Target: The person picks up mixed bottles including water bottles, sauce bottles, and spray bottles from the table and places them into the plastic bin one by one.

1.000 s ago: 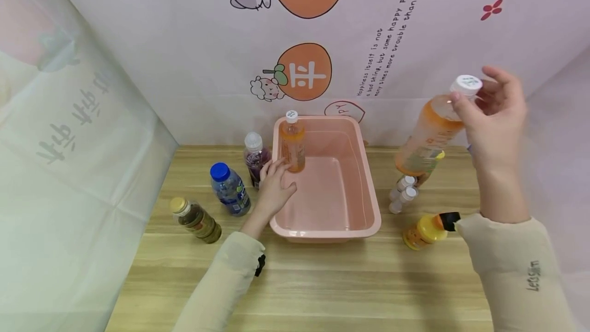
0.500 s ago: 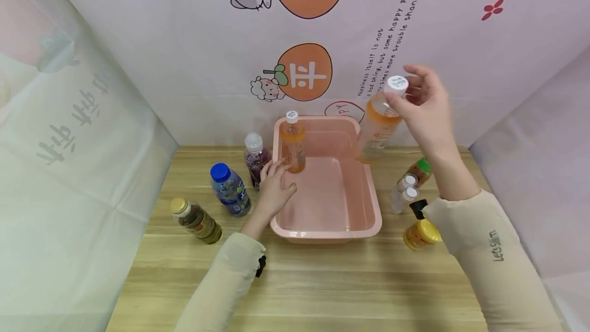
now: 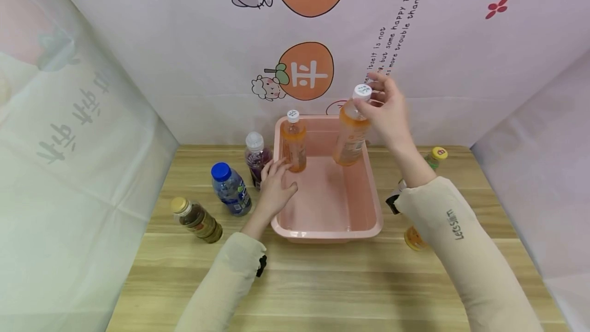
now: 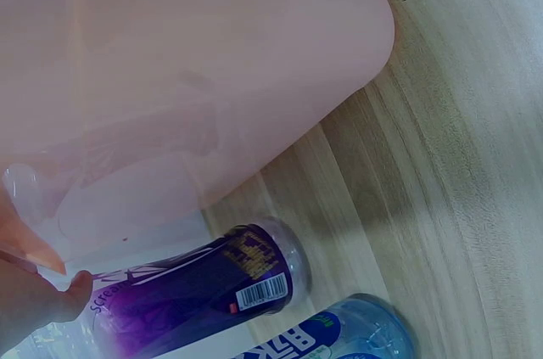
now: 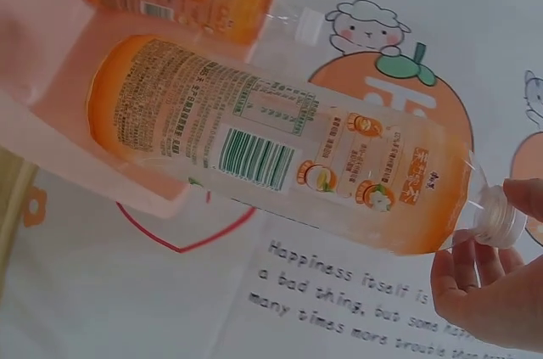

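Observation:
My right hand (image 3: 387, 111) pinches a large clear bottle with orange bands (image 3: 351, 135) by the neck, just below its white cap. The bottle hangs slightly tilted over the right back part of the pink basin (image 3: 318, 233). In the right wrist view its printed label (image 5: 280, 147) and barcode face the camera. Inside the basin, at the back left, stands a smaller orange-banded bottle (image 3: 295, 147), also white-capped. My left hand (image 3: 276, 191) rests on the basin's left rim with its fingers relaxed. Close to it stands a purple-labelled bottle (image 4: 195, 291).
Left of the basin are a blue-capped bottle (image 3: 232, 191) and a yellow-capped bottle of dark liquid (image 3: 197, 222). To the right, partly behind my right arm, stand a yellow-topped green bottle (image 3: 435, 158) and a yellow bottle (image 3: 415, 240). A printed wall cloth (image 3: 207, 65) rises behind the basin.
My right hand has carried the large orange-banded bottle leftward from the right side to above the basin. The left hand has stayed on the rim.

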Motion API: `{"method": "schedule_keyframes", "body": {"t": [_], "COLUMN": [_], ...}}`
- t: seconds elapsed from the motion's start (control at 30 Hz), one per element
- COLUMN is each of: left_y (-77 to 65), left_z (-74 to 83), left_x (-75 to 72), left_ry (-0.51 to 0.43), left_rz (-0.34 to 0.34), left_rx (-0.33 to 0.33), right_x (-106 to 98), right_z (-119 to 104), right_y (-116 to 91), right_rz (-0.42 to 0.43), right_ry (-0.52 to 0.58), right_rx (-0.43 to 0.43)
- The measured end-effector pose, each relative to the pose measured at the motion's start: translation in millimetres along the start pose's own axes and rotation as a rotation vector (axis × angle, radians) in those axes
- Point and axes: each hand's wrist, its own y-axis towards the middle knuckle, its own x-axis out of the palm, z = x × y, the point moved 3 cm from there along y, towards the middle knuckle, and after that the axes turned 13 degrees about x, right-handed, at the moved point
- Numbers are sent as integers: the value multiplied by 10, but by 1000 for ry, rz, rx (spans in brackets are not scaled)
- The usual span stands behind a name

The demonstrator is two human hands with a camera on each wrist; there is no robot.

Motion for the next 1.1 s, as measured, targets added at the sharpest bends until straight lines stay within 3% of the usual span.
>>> {"method": "schedule_keyframes", "body": {"t": [0.37, 0.73, 1.1], "left_y": [-1, 6, 1], "left_z": [-9, -27, -17], "left_x": [-5, 18, 7], "left_ry": [-4, 0, 8], "left_rz": [-6, 4, 3], "left_rx": [-6, -5, -4], "right_x": [347, 682, 867], "right_z": [351, 700, 788], "right_y": [190, 277, 232], "right_rz": [-9, -11, 12], "right_ry": [-13, -29, -38], "right_rx": [107, 144, 128]}}
